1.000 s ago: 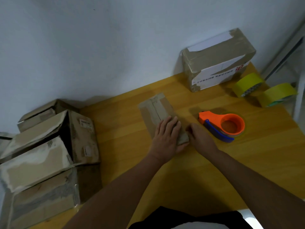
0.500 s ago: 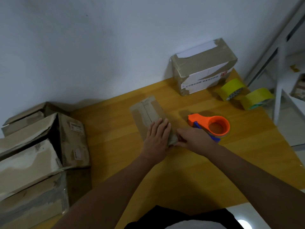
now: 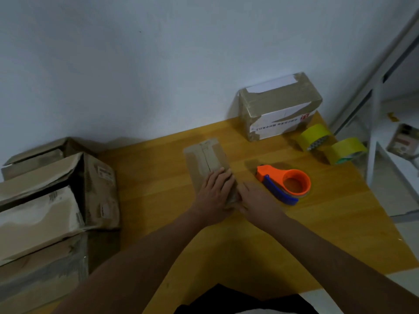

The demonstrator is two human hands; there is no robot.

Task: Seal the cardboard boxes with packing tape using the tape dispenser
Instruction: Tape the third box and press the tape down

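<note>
Flat, brown cardboard box [image 3: 205, 156] shows taped seam

A wooden table [image 3: 306, 234] carries a flat cardboard box [image 3: 205, 156] at center, a taped box [image 3: 280, 107] at 1 o'clock, 2 yellow tape rolls [image 3: 314, 134] at 2 o'clock, an orange tape dispenser [image 3: 283, 183] at 3 o'clock and stacked cardboard boxes [image 3: 45, 200] at 9 o'clock.

You face a plain pale wall [image 3: 158, 64] behind a wooden table [image 3: 158, 189]; a white frame [image 3: 374, 123] stands right, in dim light.

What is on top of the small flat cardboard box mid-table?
The left hand lies flat on the small box; the right hand touches its near right edge. The box's near end is covered.
</note>
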